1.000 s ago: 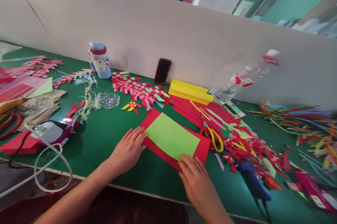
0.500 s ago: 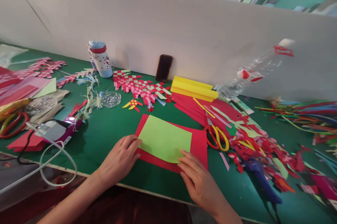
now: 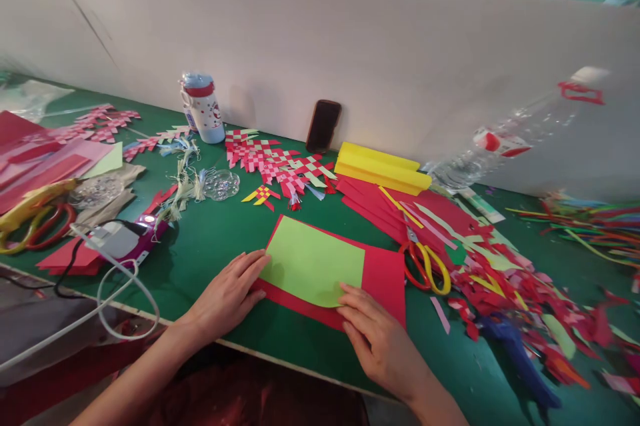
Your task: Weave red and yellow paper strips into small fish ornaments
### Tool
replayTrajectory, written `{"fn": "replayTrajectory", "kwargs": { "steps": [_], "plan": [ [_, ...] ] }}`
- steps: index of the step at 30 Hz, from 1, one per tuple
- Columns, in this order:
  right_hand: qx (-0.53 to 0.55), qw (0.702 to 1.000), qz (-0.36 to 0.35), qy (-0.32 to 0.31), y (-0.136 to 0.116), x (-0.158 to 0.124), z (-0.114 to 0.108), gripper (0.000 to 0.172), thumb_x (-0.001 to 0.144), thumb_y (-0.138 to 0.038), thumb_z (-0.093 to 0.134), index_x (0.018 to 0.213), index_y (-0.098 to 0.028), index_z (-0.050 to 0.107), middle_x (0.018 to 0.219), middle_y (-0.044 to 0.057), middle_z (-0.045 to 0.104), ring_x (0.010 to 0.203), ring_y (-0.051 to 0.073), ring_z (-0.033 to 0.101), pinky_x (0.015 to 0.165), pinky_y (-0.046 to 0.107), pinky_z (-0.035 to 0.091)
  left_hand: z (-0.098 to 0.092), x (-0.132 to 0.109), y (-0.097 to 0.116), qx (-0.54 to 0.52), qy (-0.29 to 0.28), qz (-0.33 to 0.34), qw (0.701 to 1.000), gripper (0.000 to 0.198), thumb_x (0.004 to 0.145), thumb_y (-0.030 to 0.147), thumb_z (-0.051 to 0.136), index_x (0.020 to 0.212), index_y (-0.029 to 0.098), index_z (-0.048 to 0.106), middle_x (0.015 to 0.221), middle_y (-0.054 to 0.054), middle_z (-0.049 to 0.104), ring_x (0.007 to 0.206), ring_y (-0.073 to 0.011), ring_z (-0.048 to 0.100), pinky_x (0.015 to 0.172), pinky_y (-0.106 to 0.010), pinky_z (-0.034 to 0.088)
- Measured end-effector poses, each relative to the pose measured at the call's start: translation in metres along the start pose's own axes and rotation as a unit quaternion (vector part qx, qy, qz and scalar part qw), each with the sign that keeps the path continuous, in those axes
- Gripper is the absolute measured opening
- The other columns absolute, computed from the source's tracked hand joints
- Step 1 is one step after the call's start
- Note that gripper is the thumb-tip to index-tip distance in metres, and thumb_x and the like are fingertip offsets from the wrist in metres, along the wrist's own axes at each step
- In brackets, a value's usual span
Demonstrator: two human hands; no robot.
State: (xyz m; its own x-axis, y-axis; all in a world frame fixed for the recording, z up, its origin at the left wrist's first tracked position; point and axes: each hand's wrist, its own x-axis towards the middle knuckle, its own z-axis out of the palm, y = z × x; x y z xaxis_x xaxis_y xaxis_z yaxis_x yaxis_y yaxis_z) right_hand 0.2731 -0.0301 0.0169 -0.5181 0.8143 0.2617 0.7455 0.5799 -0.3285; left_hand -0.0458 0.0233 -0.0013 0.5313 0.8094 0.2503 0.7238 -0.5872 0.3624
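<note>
A light green sheet of paper point(image 3: 313, 263) lies on a larger red sheet point(image 3: 385, 279), which shows along its right and lower sides. My left hand point(image 3: 230, 293) rests with fingers spread at the left edges of both sheets. Fingers of my right hand point(image 3: 375, 329) lie apart on the lower right corner of the green sheet, over the red one. Right of the sheets are scissors with red and yellow handles point(image 3: 425, 266).
Woven paper pieces point(image 3: 273, 163), a cup point(image 3: 204, 109), a phone point(image 3: 323, 126) and folded yellow paper point(image 3: 380, 169) stand or lie at the back. A leaning plastic bottle point(image 3: 505, 139), paper scraps point(image 3: 525, 299) and a blue glue gun point(image 3: 520, 359) are at right; cables point(image 3: 120, 279) at left.
The view has shifted slightly left, so most things appear further right. The green sheet has slid a little left over the red one, baring more red at the right.
</note>
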Motion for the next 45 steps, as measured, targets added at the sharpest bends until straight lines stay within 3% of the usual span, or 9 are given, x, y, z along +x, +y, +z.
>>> {"fn": "replayTrajectory", "kwargs": {
  "steps": [13,17,25,30,35,39,45],
  "plan": [
    [0.007,1.0,0.001,-0.002,0.0,-0.003,0.002,0.027,0.091,-0.011,0.049,0.111,-0.018,0.067,0.12,0.01,0.068,0.126,0.023,0.056,0.105,0.043,0.05,0.011,-0.007,-0.008,0.009,0.002,0.042,0.999,0.034,0.097,0.03,0.047,0.128,0.019,0.058,0.137,-0.01,0.059,0.13,-0.0235,0.051,0.115,-0.047,0.036],
    [0.002,1.0,0.004,0.005,0.0,-0.006,-0.002,0.023,0.091,-0.012,0.051,0.102,-0.02,0.069,0.116,0.009,0.069,0.129,0.025,0.052,0.105,0.047,0.049,0.011,-0.006,-0.007,0.01,0.0,0.045,0.999,0.034,0.098,0.031,0.047,0.127,0.018,0.058,0.135,-0.011,0.06,0.13,-0.0238,0.052,0.114,-0.048,0.037],
    [0.017,0.997,0.066,0.036,-0.003,-0.021,-0.005,0.014,0.091,-0.017,0.054,0.091,-0.023,0.067,0.115,0.009,0.068,0.124,0.027,0.056,0.097,0.044,0.054,0.01,-0.006,-0.009,-0.013,0.022,0.044,0.999,0.031,0.097,0.031,0.049,0.124,0.019,0.059,0.127,-0.01,0.065,0.125,-0.023,0.057,0.112,-0.048,0.04],
    [0.007,0.987,0.126,0.095,-0.006,-0.029,0.001,0.002,0.091,-0.022,0.057,0.09,-0.023,0.057,0.109,0.01,0.069,0.116,0.025,0.062,0.093,0.044,0.056,0.01,-0.007,-0.009,-0.021,0.034,0.062,0.997,0.026,0.097,0.03,0.051,0.119,0.02,0.061,0.118,-0.007,0.07,0.12,-0.0221,0.06,0.111,-0.047,0.04],
    [-0.055,0.989,0.108,0.079,-0.012,-0.031,0.009,0.032,0.094,-0.021,0.053,0.126,-0.02,0.055,0.122,0.012,0.067,0.121,0.026,0.059,0.097,0.047,0.055,0.01,-0.008,-0.009,-0.029,0.04,0.062,0.997,0.025,0.097,0.031,0.05,0.115,0.021,0.064,0.117,-0.007,0.07,0.118,-0.0215,0.061,0.11,-0.046,0.041],
    [-0.063,0.993,0.08,0.053,-0.021,-0.032,0.012,0.029,0.093,-0.02,0.053,0.121,-0.021,0.063,0.123,0.009,0.069,0.124,0.026,0.058,0.102,0.05,0.052,0.011,-0.008,-0.008,-0.031,0.048,0.059,0.997,0.025,0.098,0.031,0.049,0.113,0.02,0.065,0.115,-0.007,0.07,0.117,-0.0212,0.062,0.11,-0.045,0.042],
    [-0.043,0.994,0.08,0.063,-0.03,-0.032,0.013,0.025,0.092,-0.017,0.053,0.112,-0.02,0.068,0.119,0.009,0.07,0.122,0.025,0.059,0.101,0.047,0.053,0.013,-0.009,-0.009,-0.034,0.056,0.072,0.995,0.022,0.097,0.028,0.05,0.11,0.018,0.066,0.112,-0.008,0.069,0.117,-0.0213,0.062,0.108,-0.043,0.045]
  ]
}}
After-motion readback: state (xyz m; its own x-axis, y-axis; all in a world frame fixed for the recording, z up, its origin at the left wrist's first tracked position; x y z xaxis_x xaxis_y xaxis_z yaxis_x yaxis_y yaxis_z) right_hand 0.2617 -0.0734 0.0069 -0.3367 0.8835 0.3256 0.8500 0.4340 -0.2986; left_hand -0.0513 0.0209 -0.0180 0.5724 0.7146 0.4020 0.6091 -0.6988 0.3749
